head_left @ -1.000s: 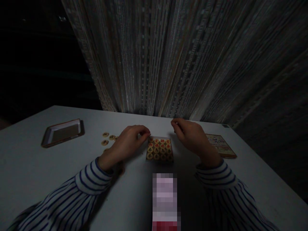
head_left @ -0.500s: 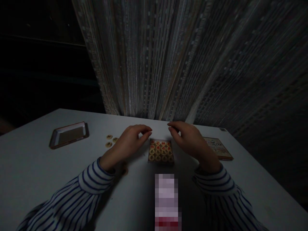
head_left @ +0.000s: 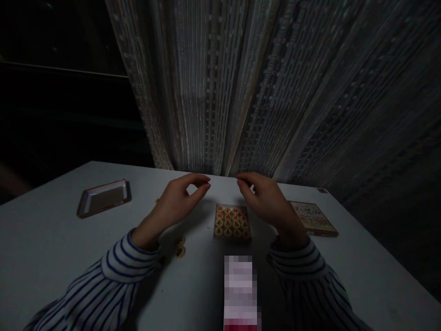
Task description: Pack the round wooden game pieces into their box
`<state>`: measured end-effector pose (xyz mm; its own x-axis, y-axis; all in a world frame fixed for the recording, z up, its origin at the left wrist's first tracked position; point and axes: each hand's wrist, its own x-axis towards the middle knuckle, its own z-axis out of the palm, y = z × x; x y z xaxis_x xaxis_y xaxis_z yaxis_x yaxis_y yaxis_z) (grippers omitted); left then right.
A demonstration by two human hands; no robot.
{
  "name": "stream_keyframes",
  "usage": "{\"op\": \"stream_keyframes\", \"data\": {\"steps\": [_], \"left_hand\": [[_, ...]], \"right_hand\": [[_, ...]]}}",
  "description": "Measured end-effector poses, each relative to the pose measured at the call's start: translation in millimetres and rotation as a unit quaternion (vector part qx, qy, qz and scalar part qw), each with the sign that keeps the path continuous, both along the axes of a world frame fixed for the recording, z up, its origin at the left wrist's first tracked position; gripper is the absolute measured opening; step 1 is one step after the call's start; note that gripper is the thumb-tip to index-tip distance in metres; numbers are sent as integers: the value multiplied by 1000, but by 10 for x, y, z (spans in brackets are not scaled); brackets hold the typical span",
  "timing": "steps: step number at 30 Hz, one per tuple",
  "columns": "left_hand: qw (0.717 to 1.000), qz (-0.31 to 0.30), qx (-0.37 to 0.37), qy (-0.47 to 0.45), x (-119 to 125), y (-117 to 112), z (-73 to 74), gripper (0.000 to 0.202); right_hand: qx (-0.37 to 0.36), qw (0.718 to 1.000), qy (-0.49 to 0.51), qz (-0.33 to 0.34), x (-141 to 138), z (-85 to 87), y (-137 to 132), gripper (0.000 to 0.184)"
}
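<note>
My left hand is raised above the white table, to the left of a small clear-edged box. Its fingers curve toward the thumb with a small gap and nothing visible between them. To the right of that box is my right hand, curled in a similar loose way with thumb and fingertips slightly apart. Round Chinese chess pieces lie in rows in the box, some with red characters and some with dark ones. Below my left wrist lie loose pieces. Another piece is mostly hidden behind my left hand.
An empty shallow tray with a reddish-brown rim lies at the left of the table. A flat printed box or lid lies at the right, beyond my right wrist. A striped string curtain hangs behind the table's far edge.
My left hand has drawn back a little to the left, and my right hand has shifted slightly left. The view has tilted slightly. More loose pieces show below my left wrist; those behind the hand are now mostly covered.
</note>
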<state>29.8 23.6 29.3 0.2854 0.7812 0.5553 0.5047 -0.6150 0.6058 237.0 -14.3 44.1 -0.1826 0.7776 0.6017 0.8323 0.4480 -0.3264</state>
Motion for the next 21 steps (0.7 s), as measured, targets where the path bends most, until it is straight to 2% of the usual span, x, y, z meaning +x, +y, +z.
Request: {"op": "stream_keyframes", "data": {"steps": [5,21], "left_hand": [[1000,10,-22,-16,-41,-11,46,29],[1000,-4,0,-21,-79,-148,155,27]], "right_hand": [[-13,1000,-3,0,44,-18,15,26],[-9,1000,2,11,-5,19,-16,26]]}}
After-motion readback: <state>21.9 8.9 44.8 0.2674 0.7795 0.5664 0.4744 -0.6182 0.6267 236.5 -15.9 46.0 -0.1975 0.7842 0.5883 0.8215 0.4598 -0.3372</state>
